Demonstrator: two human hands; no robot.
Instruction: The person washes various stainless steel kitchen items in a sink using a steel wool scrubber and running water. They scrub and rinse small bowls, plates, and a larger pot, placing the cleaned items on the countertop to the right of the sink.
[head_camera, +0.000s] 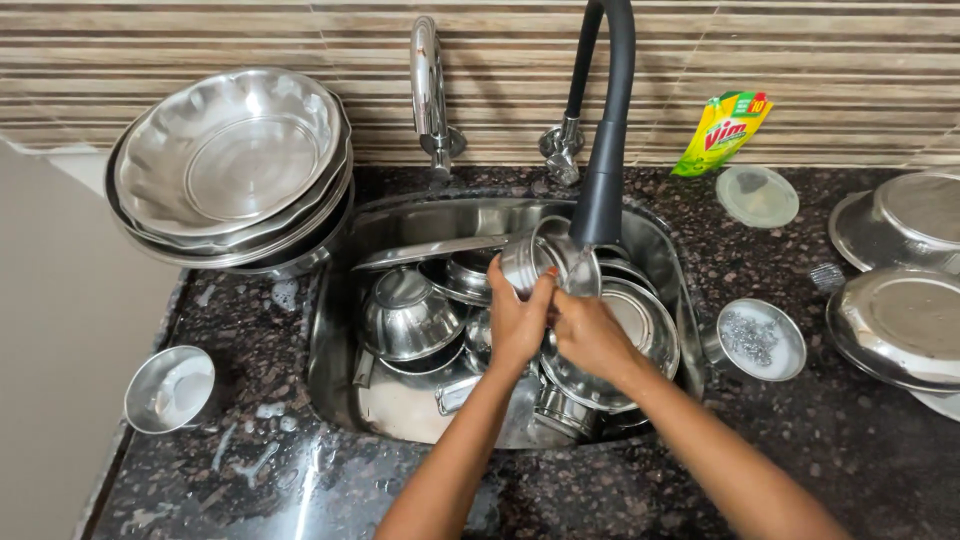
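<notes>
A steel tumbler (528, 258) lies tilted on its side over the sink, its mouth toward the black flexible faucet (603, 190), from which water runs. My left hand (517, 322) grips the tumbler from below, fingers wrapped on its wall. My right hand (590, 332) is beside it, fingers at the tumbler's rim. Below them the steel sink (410, 215) holds several steel bowls (408, 315), plates and cups.
A stack of large steel plates (232, 165) leans at the back left. A small steel bowl (169, 388) sits on the wet dark granite counter (800, 440). A dish with a steel scrubber (760, 340), a plastic lid (757, 195), a yellow-green pouch (722, 130) and upturned plates (900, 320) are right. A chrome tap (430, 95) is behind.
</notes>
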